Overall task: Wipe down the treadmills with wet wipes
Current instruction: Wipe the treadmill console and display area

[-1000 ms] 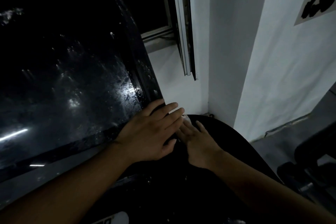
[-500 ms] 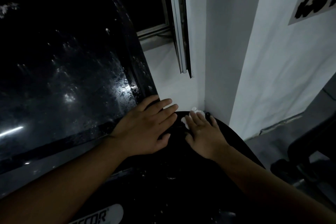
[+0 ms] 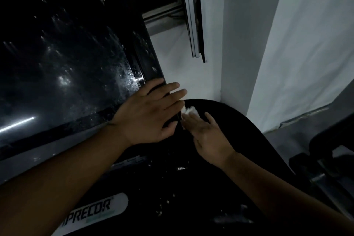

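Note:
The black treadmill console (image 3: 220, 159) fills the lower middle, with a glossy dark screen (image 3: 63, 74) rising at the left, wet and streaked. My left hand (image 3: 149, 117) lies flat, fingers spread, on the screen's lower right corner. My right hand (image 3: 206, 136) presses a small white wet wipe (image 3: 188, 110) onto the console's curved black top, just right of the left fingertips. Most of the wipe is hidden under my fingers. A white label (image 3: 95, 214) reading PRECOR sits at the console's near edge.
A white wall corner (image 3: 239, 44) and a window frame (image 3: 193, 15) stand close behind the console. A grey floor strip (image 3: 306, 122) and part of another dark machine (image 3: 329, 151) lie to the right.
My right hand with the wipe slid out toward the console's far right edge, then back left beside my left fingertips. The left hand stayed on the screen corner.

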The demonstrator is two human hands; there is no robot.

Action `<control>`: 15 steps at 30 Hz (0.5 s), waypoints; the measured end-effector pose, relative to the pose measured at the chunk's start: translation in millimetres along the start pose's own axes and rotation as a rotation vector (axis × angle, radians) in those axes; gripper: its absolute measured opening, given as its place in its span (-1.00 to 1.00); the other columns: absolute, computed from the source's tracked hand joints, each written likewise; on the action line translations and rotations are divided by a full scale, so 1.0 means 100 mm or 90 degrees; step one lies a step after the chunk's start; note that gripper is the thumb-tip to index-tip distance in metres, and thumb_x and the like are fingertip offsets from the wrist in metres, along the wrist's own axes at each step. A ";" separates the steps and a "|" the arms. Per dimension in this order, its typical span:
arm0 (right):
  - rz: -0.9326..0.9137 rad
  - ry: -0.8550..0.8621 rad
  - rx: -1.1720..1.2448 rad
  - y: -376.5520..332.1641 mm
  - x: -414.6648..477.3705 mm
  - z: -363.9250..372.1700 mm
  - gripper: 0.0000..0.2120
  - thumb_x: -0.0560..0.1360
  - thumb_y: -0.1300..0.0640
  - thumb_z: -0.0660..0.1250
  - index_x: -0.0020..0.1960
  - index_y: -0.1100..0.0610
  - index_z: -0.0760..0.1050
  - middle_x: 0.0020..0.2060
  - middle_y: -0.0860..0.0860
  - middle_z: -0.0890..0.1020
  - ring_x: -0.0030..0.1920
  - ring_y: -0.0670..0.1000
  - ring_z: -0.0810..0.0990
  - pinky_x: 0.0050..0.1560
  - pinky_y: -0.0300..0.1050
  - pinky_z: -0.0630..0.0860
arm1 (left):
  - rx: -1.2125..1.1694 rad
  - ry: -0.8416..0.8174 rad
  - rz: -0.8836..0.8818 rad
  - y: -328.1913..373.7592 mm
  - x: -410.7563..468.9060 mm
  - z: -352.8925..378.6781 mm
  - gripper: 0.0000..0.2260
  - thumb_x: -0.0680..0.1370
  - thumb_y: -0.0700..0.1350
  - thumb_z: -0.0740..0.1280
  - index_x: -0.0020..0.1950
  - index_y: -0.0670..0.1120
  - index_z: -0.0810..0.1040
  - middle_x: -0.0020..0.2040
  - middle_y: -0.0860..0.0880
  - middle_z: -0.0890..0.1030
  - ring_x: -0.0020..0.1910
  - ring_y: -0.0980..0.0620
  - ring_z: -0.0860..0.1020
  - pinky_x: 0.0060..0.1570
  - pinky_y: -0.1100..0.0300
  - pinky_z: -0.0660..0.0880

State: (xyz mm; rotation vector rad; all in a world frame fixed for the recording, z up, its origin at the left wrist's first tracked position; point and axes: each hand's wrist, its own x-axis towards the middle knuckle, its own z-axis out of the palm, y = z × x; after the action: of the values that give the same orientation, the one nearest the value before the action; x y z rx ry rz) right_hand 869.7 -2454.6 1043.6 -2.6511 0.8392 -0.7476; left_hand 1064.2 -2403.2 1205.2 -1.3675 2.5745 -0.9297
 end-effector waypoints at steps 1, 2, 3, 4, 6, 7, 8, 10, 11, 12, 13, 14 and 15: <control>0.003 -0.014 0.029 -0.03 -0.11 0.02 -0.45 0.52 0.18 0.06 0.51 0.13 0.39 0.46 0.03 0.46 0.48 -0.01 0.39 0.49 0.25 0.22 | 0.002 0.000 -0.001 0.00 0.00 0.00 -0.56 0.59 0.10 0.23 0.36 -0.11 0.59 0.48 -0.08 0.47 0.50 -0.10 0.38 0.54 -0.10 0.15; 0.024 -0.031 0.075 -0.06 -0.20 0.04 -0.42 0.53 0.22 0.07 0.55 0.12 0.32 0.50 -0.02 0.40 0.51 -0.07 0.32 0.51 0.24 0.22 | 0.003 0.001 0.000 0.00 0.00 -0.01 -0.56 0.59 0.10 0.23 0.36 -0.10 0.59 0.48 -0.08 0.47 0.51 -0.10 0.37 0.54 -0.10 0.14; 0.055 -0.047 0.127 -0.10 -0.28 0.04 -0.41 0.55 0.25 0.08 0.58 0.09 0.26 0.52 -0.07 0.33 0.53 -0.13 0.24 0.53 0.19 0.19 | 0.003 0.003 0.001 0.00 0.01 -0.02 -0.56 0.59 0.10 0.23 0.35 -0.11 0.59 0.48 -0.08 0.47 0.50 -0.10 0.37 0.55 -0.09 0.14; 0.086 -0.061 0.175 -0.14 -0.33 0.04 -0.42 0.57 0.28 0.11 0.59 0.07 0.24 0.53 -0.10 0.29 0.54 -0.16 0.20 0.55 0.13 0.18 | 0.003 0.005 0.002 0.00 0.01 -0.02 -0.56 0.59 0.09 0.24 0.35 -0.11 0.60 0.48 -0.09 0.48 0.50 -0.10 0.38 0.54 -0.09 0.14; 0.104 -0.050 0.229 -0.23 -0.40 -0.03 -0.44 0.58 0.29 0.16 0.56 0.09 0.30 0.50 -0.04 0.40 0.50 -0.14 0.30 0.53 0.02 0.23 | -0.003 0.009 0.004 0.00 0.02 -0.03 -0.57 0.58 0.09 0.25 0.34 -0.12 0.60 0.47 -0.09 0.49 0.49 -0.10 0.39 0.53 -0.10 0.15; 0.106 -0.041 0.235 -0.27 -0.42 -0.07 -0.46 0.56 0.29 0.17 0.54 0.12 0.35 0.44 0.01 0.48 0.45 -0.12 0.37 0.51 -0.04 0.26 | -0.008 0.010 0.006 0.00 0.02 -0.03 -0.57 0.58 0.08 0.25 0.33 -0.12 0.60 0.47 -0.09 0.49 0.49 -0.10 0.39 0.53 -0.10 0.16; 0.112 -0.037 0.233 -0.31 -0.44 -0.11 -0.47 0.54 0.29 0.17 0.51 0.15 0.38 0.40 0.05 0.53 0.41 -0.11 0.40 0.50 -0.11 0.26 | -0.011 0.009 0.006 0.00 0.01 -0.03 -0.57 0.58 0.08 0.25 0.33 -0.12 0.60 0.46 -0.09 0.49 0.49 -0.10 0.39 0.53 -0.10 0.17; 0.132 -0.034 0.219 -0.39 -0.40 -0.17 -0.47 0.52 0.28 0.15 0.49 0.16 0.42 0.35 0.06 0.57 0.38 -0.10 0.45 0.49 -0.18 0.26 | -0.012 0.005 0.006 -0.01 0.01 -0.05 -0.57 0.58 0.09 0.22 0.32 -0.11 0.60 0.47 -0.09 0.49 0.49 -0.10 0.38 0.53 -0.10 0.15; 0.144 -0.029 0.210 -0.44 -0.36 -0.19 -0.47 0.54 0.27 0.14 0.50 0.14 0.40 0.37 0.05 0.56 0.40 -0.08 0.45 0.50 -0.12 0.27 | -0.008 0.001 0.009 -0.01 0.01 -0.06 -0.57 0.58 0.09 0.22 0.31 -0.11 0.61 0.47 -0.10 0.49 0.49 -0.10 0.37 0.53 -0.10 0.14; 0.160 -0.034 0.189 -0.50 -0.35 -0.18 -0.47 0.57 0.26 0.13 0.53 0.12 0.35 0.41 0.03 0.52 0.44 -0.07 0.42 0.52 -0.05 0.24 | -0.005 -0.004 0.011 -0.01 0.01 -0.06 -0.57 0.58 0.10 0.21 0.30 -0.11 0.61 0.47 -0.10 0.48 0.49 -0.11 0.37 0.53 -0.10 0.13; 0.182 -0.049 0.163 -0.57 -0.37 -0.19 -0.47 0.60 0.23 0.12 0.57 0.11 0.29 0.47 0.01 0.45 0.49 -0.07 0.35 0.55 0.00 0.18 | -0.003 -0.008 0.011 -0.01 0.00 -0.06 -0.57 0.58 0.10 0.20 0.30 -0.11 0.61 0.48 -0.11 0.47 0.50 -0.12 0.36 0.53 -0.11 0.12; 0.198 -0.061 0.140 -0.63 -0.41 -0.20 -0.47 0.62 0.20 0.09 0.60 0.11 0.22 0.51 0.02 0.39 0.53 -0.06 0.28 0.58 0.00 0.11 | -0.001 -0.013 0.004 0.01 -0.01 -0.06 -0.56 0.58 0.10 0.19 0.31 -0.12 0.60 0.49 -0.12 0.46 0.51 -0.13 0.34 0.54 -0.12 0.10; 0.198 -0.061 0.123 -0.69 -0.47 -0.21 -0.46 0.63 0.17 0.06 0.61 0.12 0.17 0.53 0.03 0.36 0.55 -0.03 0.25 0.58 -0.02 0.09 | -0.001 -0.014 -0.010 0.05 -0.05 -0.05 -0.54 0.59 0.10 0.18 0.35 -0.13 0.58 0.51 -0.13 0.43 0.53 -0.14 0.32 0.56 -0.13 0.08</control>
State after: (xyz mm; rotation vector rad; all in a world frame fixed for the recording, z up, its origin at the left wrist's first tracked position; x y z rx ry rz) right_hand 856.8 -2373.7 1069.5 -2.2961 1.0619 -0.5854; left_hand 1061.9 -2395.2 1206.1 -1.3935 2.5519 -0.9093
